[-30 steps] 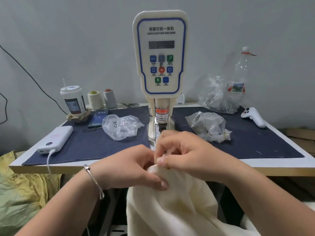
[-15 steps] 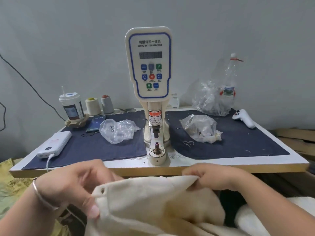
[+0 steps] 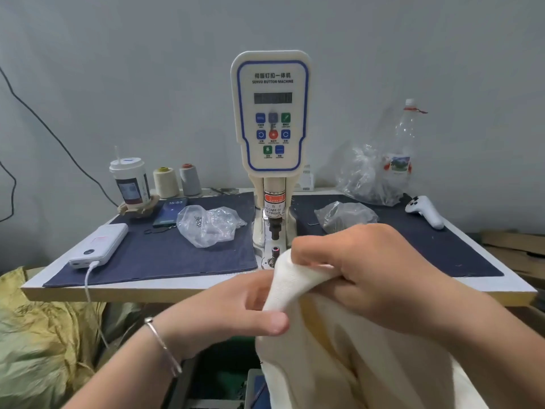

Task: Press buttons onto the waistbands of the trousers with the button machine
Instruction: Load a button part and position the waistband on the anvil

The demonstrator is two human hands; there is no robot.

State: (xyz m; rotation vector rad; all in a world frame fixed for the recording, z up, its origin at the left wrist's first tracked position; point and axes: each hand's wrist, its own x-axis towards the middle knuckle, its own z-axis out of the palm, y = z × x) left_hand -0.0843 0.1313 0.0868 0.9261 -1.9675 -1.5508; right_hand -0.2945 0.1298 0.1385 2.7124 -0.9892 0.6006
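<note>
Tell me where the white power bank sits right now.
In the head view, the white power bank lies at the table's front left corner, on the dark blue cloth, left of the clear plastic bag and the button machine.

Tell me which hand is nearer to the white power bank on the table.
Left. The left hand holds the cream trousers below the table edge, right of the power bank. The right hand grips the fabric farther right, past the button machine.
</note>
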